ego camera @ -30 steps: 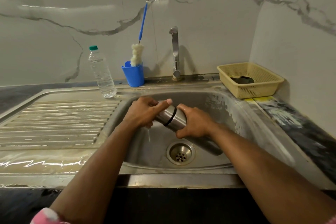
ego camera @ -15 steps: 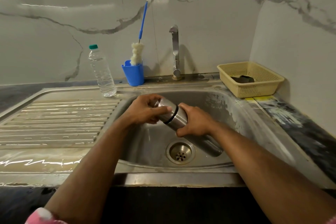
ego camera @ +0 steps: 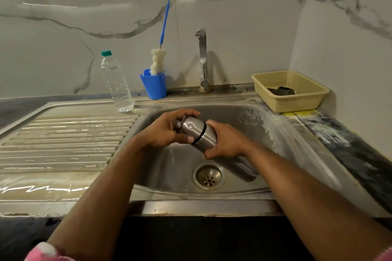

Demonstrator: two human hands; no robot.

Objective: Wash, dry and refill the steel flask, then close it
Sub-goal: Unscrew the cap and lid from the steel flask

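clear plastic bottle (ego camera: pixel 116 82) with green cap beside blue cup (ego camera: pixel 154 87) holding bottle brush (ego camera: pixel 158 60), yellow basket (ego camera: pixel 290 90) with dark cloth (ego camera: pixel 281 90), right of tap (ego camera: pixel 202 59)

A white marble-look wall (ego camera: pixel 63 34) with grey veins fills the top from 10 to 12 o'clock and meets a second such wall (ego camera: pixel 350 53) in a corner at 1 o'clock. Below lies a steel sink (ego camera: pixel 282 133) at centre, its ribbed drainboard (ego camera: pixel 63 140) at 9 o'clock glinting with wet streaks. A steel tap (ego camera: pixel 203 59) stands at 12 o'clock. The dark table (ego camera: pixel 360 154) runs along 3 o'clock, smeared pale. Light is dim and even.
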